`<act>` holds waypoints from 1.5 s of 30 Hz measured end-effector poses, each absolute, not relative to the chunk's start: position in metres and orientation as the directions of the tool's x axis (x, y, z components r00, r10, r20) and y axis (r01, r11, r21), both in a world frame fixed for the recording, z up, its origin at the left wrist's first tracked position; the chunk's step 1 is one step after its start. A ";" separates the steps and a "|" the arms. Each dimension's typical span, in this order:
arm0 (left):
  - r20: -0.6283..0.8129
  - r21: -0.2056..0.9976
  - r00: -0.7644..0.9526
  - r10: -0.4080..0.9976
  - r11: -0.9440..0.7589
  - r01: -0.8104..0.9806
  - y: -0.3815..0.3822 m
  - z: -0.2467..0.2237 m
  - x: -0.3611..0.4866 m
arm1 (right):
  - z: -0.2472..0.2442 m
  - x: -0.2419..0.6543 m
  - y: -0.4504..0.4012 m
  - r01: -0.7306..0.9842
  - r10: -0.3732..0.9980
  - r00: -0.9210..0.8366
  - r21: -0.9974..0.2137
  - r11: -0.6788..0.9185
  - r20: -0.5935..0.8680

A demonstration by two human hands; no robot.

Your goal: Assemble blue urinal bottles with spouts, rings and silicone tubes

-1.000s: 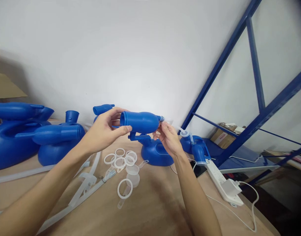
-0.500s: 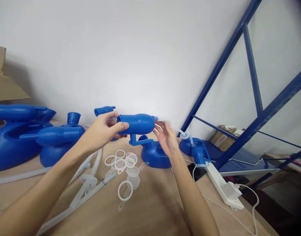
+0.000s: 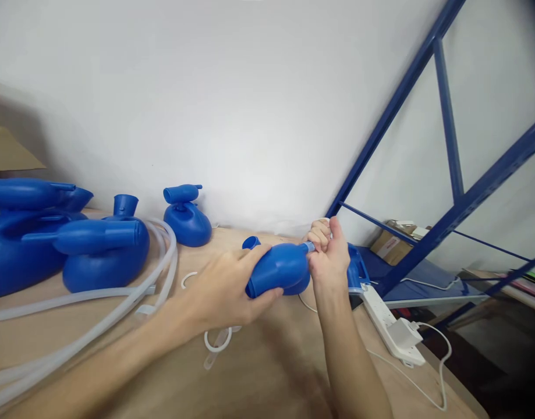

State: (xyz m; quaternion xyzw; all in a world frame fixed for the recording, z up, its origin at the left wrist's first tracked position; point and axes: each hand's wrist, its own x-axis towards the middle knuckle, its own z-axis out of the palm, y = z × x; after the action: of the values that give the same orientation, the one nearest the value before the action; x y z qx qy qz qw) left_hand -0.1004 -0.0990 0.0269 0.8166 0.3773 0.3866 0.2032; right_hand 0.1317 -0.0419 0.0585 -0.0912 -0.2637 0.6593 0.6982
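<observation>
My left hand [image 3: 232, 285] is wrapped round the wide end of a blue plastic funnel piece [image 3: 280, 267], held above the table and tilted up to the right. At the funnel's narrow nozzle, my right hand [image 3: 328, 247] is closed in a fist, thumb up, on a clear tube connector [image 3: 309, 247]; most of the connector is hidden in the fingers. Behind the funnel stands a blue urinal bottle [image 3: 250, 242], largely covered. White rings [image 3: 218, 342] and clear plastic pieces lie under and beside my left forearm, partly hidden.
Several blue bottles [image 3: 105, 262] with funnel pieces on them stand at the left, and another bottle [image 3: 187, 224] stands by the wall. Translucent hoses [image 3: 119, 308] curl across the left side. At the right are a white power strip [image 3: 392, 329] with cables and a blue metal frame [image 3: 393, 105].
Both hands and the funnel have moved down and to the right. My right hand has gone from loosely spread fingers to a tight fist at the nozzle. The view has shifted slightly.
</observation>
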 end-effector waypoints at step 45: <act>0.330 0.206 0.325 0.886 -0.404 0.891 -0.043 0.003 0.028 | 0.008 0.231 0.019 0.412 0.964 -0.259 -0.895 0.169 0.063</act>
State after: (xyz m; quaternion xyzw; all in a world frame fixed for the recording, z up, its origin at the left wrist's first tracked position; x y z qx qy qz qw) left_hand 0.0282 -0.0429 0.0025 0.8139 0.5461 0.1984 -0.0067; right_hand 0.2313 0.0191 0.0076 -0.5034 -0.6835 0.4028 0.3425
